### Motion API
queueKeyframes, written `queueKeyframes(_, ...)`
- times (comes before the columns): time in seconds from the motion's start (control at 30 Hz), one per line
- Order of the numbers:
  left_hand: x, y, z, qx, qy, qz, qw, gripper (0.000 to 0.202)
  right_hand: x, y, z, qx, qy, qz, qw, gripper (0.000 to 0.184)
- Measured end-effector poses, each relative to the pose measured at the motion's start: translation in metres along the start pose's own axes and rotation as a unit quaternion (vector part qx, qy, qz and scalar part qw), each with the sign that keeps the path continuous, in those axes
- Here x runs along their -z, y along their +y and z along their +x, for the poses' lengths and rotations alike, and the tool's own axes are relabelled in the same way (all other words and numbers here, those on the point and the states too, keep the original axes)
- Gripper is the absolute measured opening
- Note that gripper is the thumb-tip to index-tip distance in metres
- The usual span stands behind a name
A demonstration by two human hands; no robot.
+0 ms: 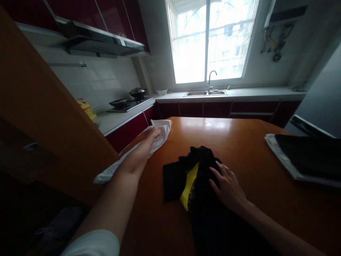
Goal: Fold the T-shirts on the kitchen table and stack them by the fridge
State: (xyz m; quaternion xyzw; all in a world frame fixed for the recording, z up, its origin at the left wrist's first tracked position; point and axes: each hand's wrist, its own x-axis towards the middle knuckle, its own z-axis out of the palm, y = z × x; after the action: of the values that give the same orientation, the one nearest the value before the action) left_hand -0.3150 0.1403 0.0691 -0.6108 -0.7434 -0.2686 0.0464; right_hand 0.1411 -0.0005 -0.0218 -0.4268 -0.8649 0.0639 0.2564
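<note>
A black garment with a yellow panel (190, 185) lies bunched on the wooden table (239, 131) in front of me. My right hand (226, 183) rests on its right side, fingers spread and stretched over the fabric. Farther off, at the table's left edge, my left hand (153, 132) is closed, its fingers curled at a thin, crumpled white sheet (164, 127). Whether that sheet is cloth or plastic I cannot tell. It stretches along the table edge, partly hidden behind my left forearm.
On the table's right lies a stack of folded black and white clothes (306, 153). Beyond the table, a counter (250, 93) carries a sink (195, 94). A stove (130, 105) with a lidded pan (137, 92) stands at the left. A brown wooden panel (53, 106) rises close on my left.
</note>
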Motion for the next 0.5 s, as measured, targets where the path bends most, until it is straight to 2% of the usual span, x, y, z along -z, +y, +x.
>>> queueKeyframes(0.07,0.008,-0.006,-0.020,0.051,0.049,0.003,0.997,0.021,0.000,0.002,0.004,-0.015,0.015,0.020,1.000,0.041)
queueKeyframes(0.13,0.005,0.000,-0.050,0.049,0.072,-0.006,0.996,0.022,0.000,0.006,0.011,-0.042,0.034,0.047,0.997,0.035)
queueKeyframes(0.23,-0.013,0.026,-0.108,-0.008,0.014,-0.036,0.999,0.021,-0.001,0.014,0.026,-0.065,0.045,0.107,0.991,0.022)
queueKeyframes(0.33,-0.031,0.060,-0.168,-0.094,-0.078,-0.087,0.989,0.026,0.000,0.022,0.038,-0.058,0.062,0.164,0.983,0.013)
queueKeyframes(0.43,-0.036,0.086,-0.207,-0.135,-0.071,-0.113,0.982,0.020,0.008,0.033,0.042,-0.060,0.100,0.218,0.969,0.006)
queueKeyframes(0.5,-0.031,0.095,-0.215,-0.124,-0.072,-0.129,0.981,0.012,0.021,0.045,0.040,-0.072,0.118,0.252,0.958,0.006)
